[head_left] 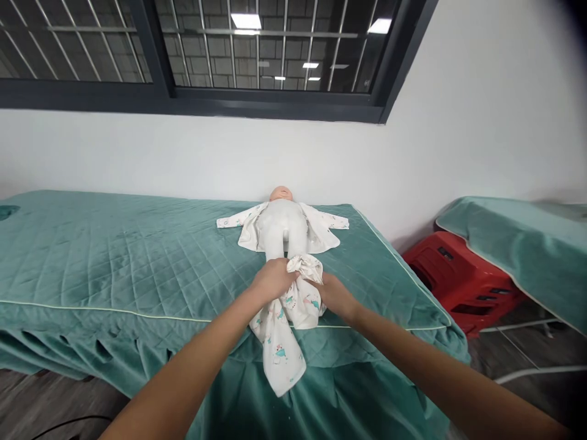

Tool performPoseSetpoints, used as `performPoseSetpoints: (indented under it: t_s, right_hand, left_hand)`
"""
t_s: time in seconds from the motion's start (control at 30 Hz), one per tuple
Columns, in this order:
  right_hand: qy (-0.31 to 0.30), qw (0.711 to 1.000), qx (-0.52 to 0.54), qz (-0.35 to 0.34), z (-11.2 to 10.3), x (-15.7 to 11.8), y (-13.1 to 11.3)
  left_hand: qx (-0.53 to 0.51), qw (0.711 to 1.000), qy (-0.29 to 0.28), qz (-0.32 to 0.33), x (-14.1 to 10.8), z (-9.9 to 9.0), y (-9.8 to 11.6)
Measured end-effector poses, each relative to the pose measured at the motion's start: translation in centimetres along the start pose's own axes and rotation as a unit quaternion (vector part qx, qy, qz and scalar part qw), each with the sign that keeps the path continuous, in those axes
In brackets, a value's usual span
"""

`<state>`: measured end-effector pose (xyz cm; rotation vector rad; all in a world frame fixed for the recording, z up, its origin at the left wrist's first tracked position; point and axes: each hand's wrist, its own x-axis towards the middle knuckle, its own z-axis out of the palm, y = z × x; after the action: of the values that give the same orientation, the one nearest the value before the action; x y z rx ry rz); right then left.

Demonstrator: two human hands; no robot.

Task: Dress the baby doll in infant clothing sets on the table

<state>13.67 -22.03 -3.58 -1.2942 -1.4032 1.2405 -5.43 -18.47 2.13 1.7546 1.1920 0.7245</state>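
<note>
A baby doll (284, 220) lies on its back on the green bed, head toward the wall and legs toward me. It wears a white printed jacket (250, 235), spread open at the front with both sleeves stretched out. At the doll's feet, my left hand (274, 278) and my right hand (337, 296) grip a pair of white printed baby pants (282, 351) from either side. The waist end is bunched up around one leg's lower end, and one pant leg hangs over the bed's front edge. The doll's feet are hidden behind the cloth and my hands.
The bed wears a quilted green cover (137, 256) with pale piping along its edge. To the right, red plastic stools (458, 275) sit beside another green-covered bed (527, 238). Behind the doll rises a white wall (183, 153) with a dark-framed window (275, 107).
</note>
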Motion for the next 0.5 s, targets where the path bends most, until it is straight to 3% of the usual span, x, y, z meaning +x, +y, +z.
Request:
performPoseSetpoints:
  t_s: [0.1,0.27,0.37,0.5]
  right_hand:
    - [0.038,0.996,-0.080,-0.026,0.2,0.1,0.2]
    - [0.035,0.995,-0.086,-0.023,0.3,-0.3,0.7]
    - [0.048,0.999,-0.017,0.003,0.4,-0.7,1.2]
    - [0.064,0.984,0.161,0.041,1.1,-1.3,0.7]
  left_hand:
    - [0.018,1.000,-0.009,-0.003,0.3,0.4,-0.5]
    - [0.018,0.999,-0.028,0.000,0.4,0.7,-0.7]
    - [0.008,0.999,-0.053,0.006,0.5,0.1,-0.2]
    - [-0.052,0.991,-0.121,0.020,0.4,-1.4,0.7]
